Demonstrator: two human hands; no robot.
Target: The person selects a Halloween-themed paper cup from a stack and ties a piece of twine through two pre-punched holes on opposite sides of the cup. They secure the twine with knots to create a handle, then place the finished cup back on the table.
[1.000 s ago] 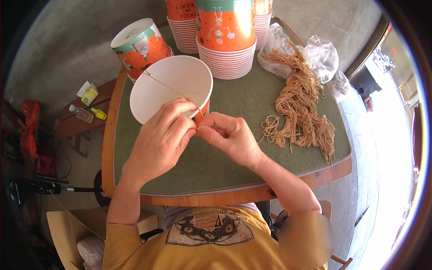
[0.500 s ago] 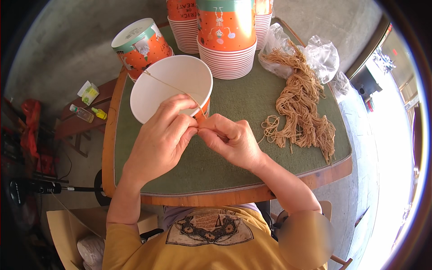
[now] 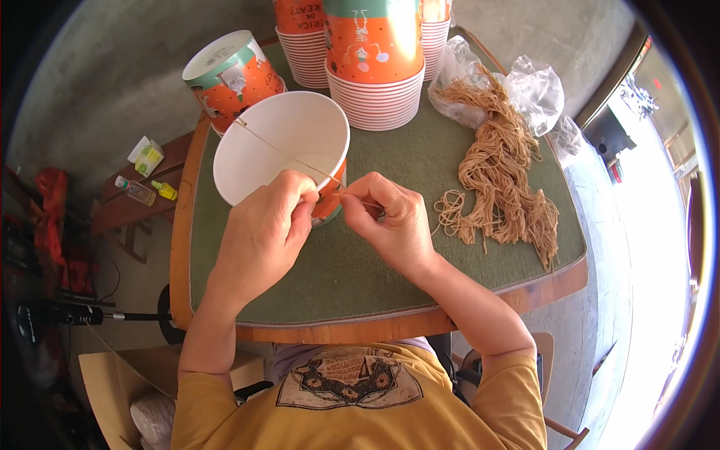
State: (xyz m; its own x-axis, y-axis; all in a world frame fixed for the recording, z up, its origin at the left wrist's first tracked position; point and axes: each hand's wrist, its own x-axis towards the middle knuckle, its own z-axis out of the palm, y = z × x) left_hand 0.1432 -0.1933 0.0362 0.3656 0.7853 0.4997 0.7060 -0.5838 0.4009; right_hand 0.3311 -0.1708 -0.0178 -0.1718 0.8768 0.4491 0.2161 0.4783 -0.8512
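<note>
An orange paper bucket (image 3: pixel 259 161) with a white inside stands tilted on the table, its open mouth toward me. A thin tan cord (image 3: pixel 279 148) crosses the mouth from a small knot at the far left rim to the near right side. There my left hand (image 3: pixel 264 229) is closed in a pinch on the cord. Close beside it, my right hand (image 3: pixel 391 221) pinches the cord between thumb and forefinger. A short gap with cord in it separates the two hands. The exact fastening at the near rim is too small to make out.
Nested orange buckets (image 3: pixel 375 94) rise at the back, and another bucket (image 3: pixel 238 79) stands upside down at far left. A bundle of tan cords (image 3: pixel 499 161) lies at right by clear plastic bags (image 3: pixel 536 94). A bench (image 3: pixel 139 176) with bottles stands left of the green-topped table (image 3: pixel 405 277).
My hands have drawn slightly apart, and the left fingers have curled in from over the bucket's mouth. Cord now shows between the hands. The whole view has shifted slightly.
</note>
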